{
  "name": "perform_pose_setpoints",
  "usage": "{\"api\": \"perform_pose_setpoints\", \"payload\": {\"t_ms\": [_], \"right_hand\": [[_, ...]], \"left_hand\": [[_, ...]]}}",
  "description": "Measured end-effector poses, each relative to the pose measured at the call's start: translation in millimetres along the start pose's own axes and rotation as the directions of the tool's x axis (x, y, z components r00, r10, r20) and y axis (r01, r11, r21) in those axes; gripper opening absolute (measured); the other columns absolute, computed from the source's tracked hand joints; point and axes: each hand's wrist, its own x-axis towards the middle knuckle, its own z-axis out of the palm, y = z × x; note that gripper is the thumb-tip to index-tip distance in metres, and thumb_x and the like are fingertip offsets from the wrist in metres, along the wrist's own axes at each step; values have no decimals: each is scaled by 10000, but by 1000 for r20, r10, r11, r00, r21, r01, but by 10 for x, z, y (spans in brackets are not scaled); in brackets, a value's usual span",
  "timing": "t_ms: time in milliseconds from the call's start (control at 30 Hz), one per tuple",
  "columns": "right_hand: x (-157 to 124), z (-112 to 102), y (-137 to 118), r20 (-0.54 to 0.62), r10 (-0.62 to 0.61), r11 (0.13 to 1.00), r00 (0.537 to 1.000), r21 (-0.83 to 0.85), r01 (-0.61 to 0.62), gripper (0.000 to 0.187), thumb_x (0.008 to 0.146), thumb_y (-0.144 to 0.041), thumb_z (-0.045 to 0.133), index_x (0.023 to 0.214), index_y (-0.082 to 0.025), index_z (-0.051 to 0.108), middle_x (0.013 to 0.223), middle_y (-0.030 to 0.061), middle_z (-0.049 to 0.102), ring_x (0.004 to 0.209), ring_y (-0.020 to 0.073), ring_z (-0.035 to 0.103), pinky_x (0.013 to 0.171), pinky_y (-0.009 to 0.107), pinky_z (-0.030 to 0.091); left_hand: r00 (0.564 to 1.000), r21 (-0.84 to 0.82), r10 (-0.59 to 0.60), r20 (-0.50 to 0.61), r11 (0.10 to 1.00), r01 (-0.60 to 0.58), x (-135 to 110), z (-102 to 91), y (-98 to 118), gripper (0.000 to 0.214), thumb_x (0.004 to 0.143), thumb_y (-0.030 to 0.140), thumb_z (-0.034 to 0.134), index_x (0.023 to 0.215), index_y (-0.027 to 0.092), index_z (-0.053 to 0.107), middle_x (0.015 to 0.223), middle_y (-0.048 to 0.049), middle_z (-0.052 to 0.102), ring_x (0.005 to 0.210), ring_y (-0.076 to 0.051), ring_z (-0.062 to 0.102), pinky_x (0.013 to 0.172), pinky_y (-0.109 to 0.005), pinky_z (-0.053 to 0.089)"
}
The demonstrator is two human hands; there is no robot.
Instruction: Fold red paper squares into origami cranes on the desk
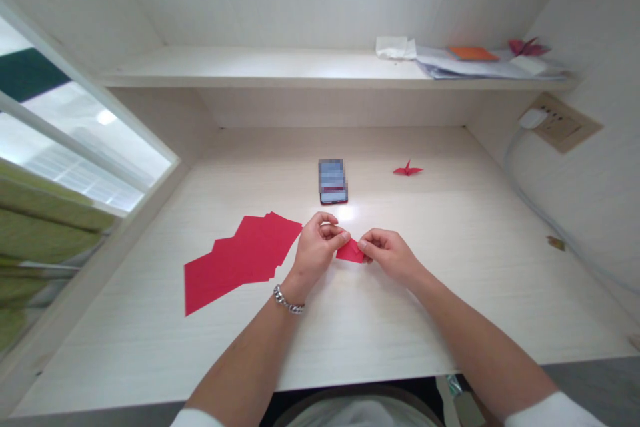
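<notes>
Both my hands meet over the middle of the pale wooden desk (450, 307), pinching a small folded piece of red paper (349, 251) between them. My left hand (316, 247), with a metal bracelet at the wrist, grips the paper's left end with closed fingers. My right hand (388, 252) pinches its right end. Just left of my left hand lies a fanned stack of red paper sheets (240, 257). A finished red paper crane (407, 170) sits on the desk farther back to the right.
A phone (333, 181) lies face up behind my hands. The upper shelf (250, 70) holds papers, an orange pad (472, 53) and a dark red folded figure (528, 48). A wall socket (560, 123) with a white cable is at right. A window is at left.
</notes>
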Motion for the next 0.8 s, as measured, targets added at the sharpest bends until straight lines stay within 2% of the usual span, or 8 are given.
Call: {"api": "perform_pose_setpoints", "payload": {"t_ms": [200, 367, 533, 600, 700, 733, 800], "right_hand": [[-4, 8, 2, 2, -27, 999, 1000, 44, 27, 191, 825, -348, 600, 737, -179, 606, 644, -4, 589, 609, 134, 536, 603, 262, 428], [-14, 3, -12, 52, -11, 998, 999, 66, 7, 195, 821, -358, 615, 751, -176, 612, 654, 4, 606, 610, 137, 552, 601, 265, 433], [16, 4, 19, 54, 14, 993, 998, 120, -21, 240, 793, -401, 647, 722, -173, 618, 614, 0, 605, 577, 135, 552, 585, 268, 433], [31, 6, 21, 6, 21, 989, 1000, 144, -22, 260, 781, -421, 660, 715, -172, 627, 594, 0, 605, 558, 132, 543, 570, 266, 428], [45, 21, 4, -135, 17, 983, 991, 186, 9, 277, 777, -445, 667, 728, -174, 643, 605, 10, 627, 557, 135, 551, 568, 269, 434], [48, 30, -3, -176, 19, 979, 984, 202, 17, 281, 773, -452, 672, 730, -175, 647, 612, 14, 635, 559, 136, 555, 570, 271, 439], [51, 48, -15, -216, 34, 971, 976, 239, 19, 291, 754, -459, 695, 727, -173, 652, 621, 21, 645, 560, 135, 560, 572, 269, 446]], "left_hand": [[999, -43, -16, 28, 999, 17, 14, -33, 21, 399, 611, 207, 788, 891, 185, 506, 652, 18, 665, 583, -126, 617, 579, -226, 462], [994, -83, -57, 96, 994, 65, 14, -73, 38, 332, 642, 175, 768, 904, 167, 563, 635, 7, 660, 585, -117, 608, 592, -222, 455], [992, -157, -103, 79, 981, 114, 33, -74, 62, 281, 663, 204, 754, 907, 146, 625, 615, 11, 624, 576, -106, 593, 586, -215, 455], [992, -199, -105, 64, 973, 116, 40, -51, 70, 280, 709, 283, 734, 928, 147, 624, 666, -11, 648, 609, -119, 614, 617, -238, 479], [993, -234, -99, 66, 966, 112, 23, 25, 55, 346, 774, 441, 669, 953, 149, 618, 796, -69, 690, 704, -160, 651, 675, -291, 508], [991, -209, -100, 92, 971, 118, 9, 57, 40, 366, 774, 467, 662, 941, 143, 627, 824, -82, 693, 728, -169, 653, 688, -301, 511], [990, -96, -58, 125, 993, 70, -22, 116, 4, 329, 711, 409, 742, 866, 135, 646, 831, -70, 686, 737, -162, 638, 690, -282, 503]]}}
